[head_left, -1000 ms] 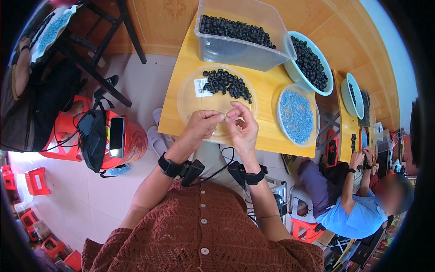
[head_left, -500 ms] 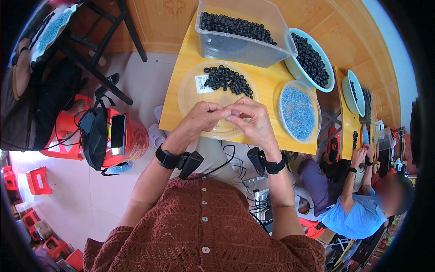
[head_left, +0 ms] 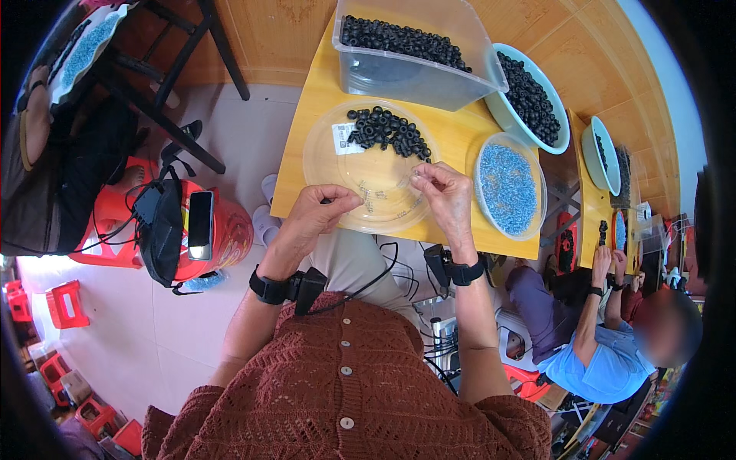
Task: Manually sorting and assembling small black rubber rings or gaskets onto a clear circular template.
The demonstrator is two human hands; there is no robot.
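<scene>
Both of my hands are over the near part of a round clear plastic lid (head_left: 318, 165) on the yellow table. My left hand (head_left: 318, 218) is closed in a pinch at the lid's near left, and a small black piece (head_left: 327, 201) shows between its fingers. Fingertips of my right hand (head_left: 447, 198) are pressed together at the lid's right side; whatever they hold is too small to make out. A loose pile of black ring-shaped parts (head_left: 387, 132) lies on the far half of the lid. Several tiny clear pieces (head_left: 369, 201) are scattered between my hands.
Behind the lid stands a clear bin (head_left: 414, 80) of black parts. A pale green basin (head_left: 502, 107) of black parts is at its right. Small blue pieces fill a round tray (head_left: 506, 188). A co-worker (head_left: 594, 353) sits at right; a red stool (head_left: 222, 238) bears a phone at left.
My hands, together at the fingertips before, have moved apart. The left went down and left, the right slightly to the right. Tiny clear pieces on the lid now show between them.
</scene>
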